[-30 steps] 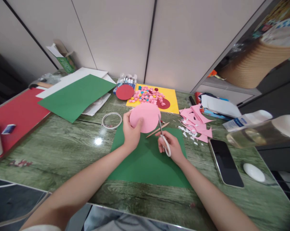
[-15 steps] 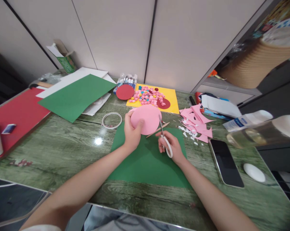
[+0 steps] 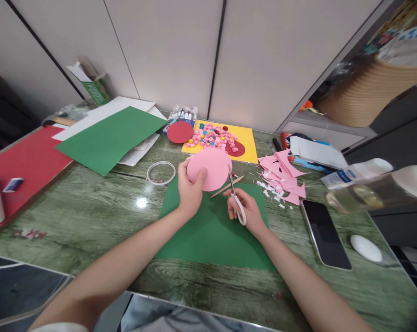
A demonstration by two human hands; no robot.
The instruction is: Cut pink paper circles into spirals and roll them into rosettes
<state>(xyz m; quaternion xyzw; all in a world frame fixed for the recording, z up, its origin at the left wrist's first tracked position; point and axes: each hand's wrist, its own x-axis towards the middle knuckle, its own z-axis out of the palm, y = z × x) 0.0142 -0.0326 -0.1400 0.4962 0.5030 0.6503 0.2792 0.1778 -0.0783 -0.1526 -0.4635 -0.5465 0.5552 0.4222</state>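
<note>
A round piece of pink paper (image 3: 213, 168) is pinched in my left hand (image 3: 190, 189), thumb on top and fingers behind it. My right hand (image 3: 246, 210) is closed round the white handles of a pair of scissors (image 3: 233, 188). Their blades point up and meet the right edge of the pink circle. Below both hands a green sheet (image 3: 208, 240) lies flat on the table, and a thin pointed wooden stick (image 3: 225, 187) rests near its far edge, just left of the blades.
Pink offcuts (image 3: 280, 173) and white scraps lie to the right, with a phone (image 3: 325, 234) nearer me. Behind, a yellow sheet (image 3: 248, 138) carries small pink balls (image 3: 211, 138). A roll of tape (image 3: 161, 173), a red circle (image 3: 179, 132) and green paper (image 3: 114, 138) are leftward.
The pink circle has shifted very slightly up and left in my left hand. The scissors have turned a little, their handles looking closer together.
</note>
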